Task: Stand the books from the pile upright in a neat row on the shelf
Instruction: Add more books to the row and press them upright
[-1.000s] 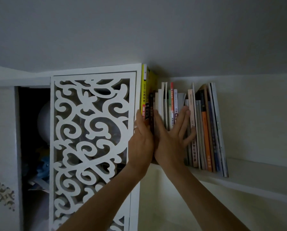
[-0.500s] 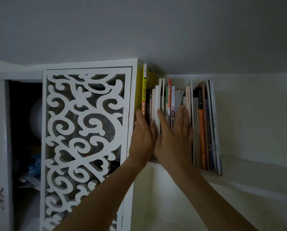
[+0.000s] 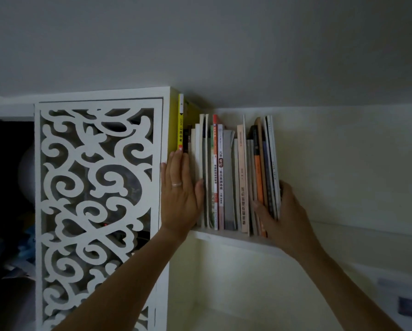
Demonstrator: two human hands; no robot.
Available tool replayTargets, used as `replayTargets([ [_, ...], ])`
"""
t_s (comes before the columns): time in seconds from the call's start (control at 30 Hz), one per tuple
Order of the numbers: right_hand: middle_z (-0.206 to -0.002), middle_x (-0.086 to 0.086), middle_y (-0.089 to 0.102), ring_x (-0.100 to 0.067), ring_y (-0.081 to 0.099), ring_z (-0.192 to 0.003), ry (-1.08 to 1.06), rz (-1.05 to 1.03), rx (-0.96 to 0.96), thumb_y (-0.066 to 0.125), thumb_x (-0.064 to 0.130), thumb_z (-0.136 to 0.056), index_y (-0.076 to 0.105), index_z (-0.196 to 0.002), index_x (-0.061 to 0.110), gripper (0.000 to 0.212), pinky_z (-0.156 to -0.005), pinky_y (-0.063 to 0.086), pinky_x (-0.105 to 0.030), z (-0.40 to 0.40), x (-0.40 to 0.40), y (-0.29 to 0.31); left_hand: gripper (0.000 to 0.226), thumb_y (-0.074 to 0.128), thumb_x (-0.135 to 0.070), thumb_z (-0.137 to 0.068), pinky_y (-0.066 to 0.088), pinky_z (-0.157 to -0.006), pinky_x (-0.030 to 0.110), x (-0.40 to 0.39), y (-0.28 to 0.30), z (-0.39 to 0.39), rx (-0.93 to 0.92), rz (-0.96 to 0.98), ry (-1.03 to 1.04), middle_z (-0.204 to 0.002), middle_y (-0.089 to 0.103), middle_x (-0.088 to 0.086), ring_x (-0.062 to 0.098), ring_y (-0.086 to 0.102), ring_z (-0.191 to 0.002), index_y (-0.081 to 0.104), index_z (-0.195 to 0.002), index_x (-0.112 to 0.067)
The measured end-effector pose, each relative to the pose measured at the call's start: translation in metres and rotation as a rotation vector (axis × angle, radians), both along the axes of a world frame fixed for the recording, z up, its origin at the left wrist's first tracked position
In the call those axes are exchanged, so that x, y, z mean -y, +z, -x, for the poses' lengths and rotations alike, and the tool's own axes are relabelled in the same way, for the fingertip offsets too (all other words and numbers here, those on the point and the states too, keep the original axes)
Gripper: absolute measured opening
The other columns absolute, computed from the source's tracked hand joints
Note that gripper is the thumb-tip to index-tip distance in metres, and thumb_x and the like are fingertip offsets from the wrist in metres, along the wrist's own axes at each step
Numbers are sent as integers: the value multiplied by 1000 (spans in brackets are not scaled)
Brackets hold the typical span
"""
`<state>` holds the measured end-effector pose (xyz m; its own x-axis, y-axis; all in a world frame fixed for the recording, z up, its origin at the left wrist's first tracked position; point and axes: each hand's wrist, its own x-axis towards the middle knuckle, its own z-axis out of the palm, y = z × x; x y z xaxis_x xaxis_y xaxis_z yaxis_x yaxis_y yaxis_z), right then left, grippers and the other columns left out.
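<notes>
A row of several books [image 3: 226, 177] stands upright on a white wall shelf [image 3: 233, 240], starting with a tall yellow book [image 3: 180, 123] at the left against the cabinet side. My left hand [image 3: 181, 194], wearing a ring, lies flat with fingers together against the spines at the left end of the row. My right hand [image 3: 283, 216] cups the right end of the row, thumb on the front of the spines and fingers behind the outermost thin books [image 3: 271, 163]. No pile of books shows in this view.
A white cabinet door with cut-out scrollwork [image 3: 97, 199] stands just left of the books. Left of it is a dark open compartment [image 3: 9, 199] with dim objects. The shelf continues bare to the right [image 3: 367, 240]; ceiling above.
My right hand has slid from the middle of the row to its right end. The books at the right, leaning before, now stand straighter. My left hand stays at the left end.
</notes>
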<state>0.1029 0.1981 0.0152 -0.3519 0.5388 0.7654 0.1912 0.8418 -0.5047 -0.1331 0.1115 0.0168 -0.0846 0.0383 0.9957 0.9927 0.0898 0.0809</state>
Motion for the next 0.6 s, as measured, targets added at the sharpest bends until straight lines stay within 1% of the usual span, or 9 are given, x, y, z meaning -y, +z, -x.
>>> replayTargets([
  [0.07,-141,2,54,-16,59,-121,30,44,38,69,53,-89,28,-153,32,79,-94,52,-29,-1,-9,-2,66,50,-24,-104,25,-123,61,1,0,0,4,-20,-18,-169,19,15,30,20,-158,24,-161,-3],
  [0.13,-141,3,55,-16,60,-120,76,128,40,72,55,-86,27,-153,36,83,-95,54,-32,-2,-12,-1,64,50,-22,-104,29,-120,62,2,-3,0,38,-60,-43,-167,24,15,32,26,-155,26,-160,-3],
  [0.2,-141,5,56,-13,61,-115,153,225,50,71,54,-86,26,-154,35,84,-88,52,-24,-4,-10,2,64,49,-23,-105,25,-122,62,4,-4,0,96,-74,-21,-167,24,13,30,24,-156,24,-161,-5],
  [0.23,-140,7,56,-11,60,-113,193,263,60,71,53,-86,24,-155,35,85,-84,49,-18,-5,-10,4,65,48,-24,-105,20,-124,61,5,-5,3,106,-70,24,-169,21,13,29,19,-158,23,-162,-5],
  [0.27,-139,9,56,-9,60,-111,227,292,71,71,52,-85,22,-156,35,87,-84,48,-17,-6,-10,5,65,47,-25,-106,17,-126,60,7,-5,7,95,-63,91,-170,18,14,29,14,-159,22,-162,-4],
  [0.33,-138,14,54,-4,59,-111,271,319,103,77,50,-80,17,-156,40,97,-89,47,-19,-8,-11,5,67,45,-29,-106,15,-127,59,13,-4,19,31,-22,224,-171,14,17,31,9,-160,21,-162,-2],
  [0.43,-135,17,53,4,58,-107,288,313,130,84,48,-71,14,-156,43,110,-90,47,-17,-9,-12,1,72,47,-33,-105,16,-127,58,18,-4,25,-18,29,267,-171,12,18,31,9,-160,18,-162,0],
  [0.53,-135,17,53,-2,57,-114,300,317,117,84,48,-70,14,-156,42,111,-97,47,-25,-8,-10,3,73,47,-34,-105,14,-128,57,17,-6,19,39,34,275,-172,10,17,30,6,-161,16,-163,-1],
  [0.6,-134,18,53,1,58,-111,318,319,114,85,46,-72,14,-156,43,110,-95,46,-22,-8,-11,4,74,48,-35,-105,14,-127,59,16,-7,13,50,37,328,-171,9,20,33,5,-160,17,-162,0],
])
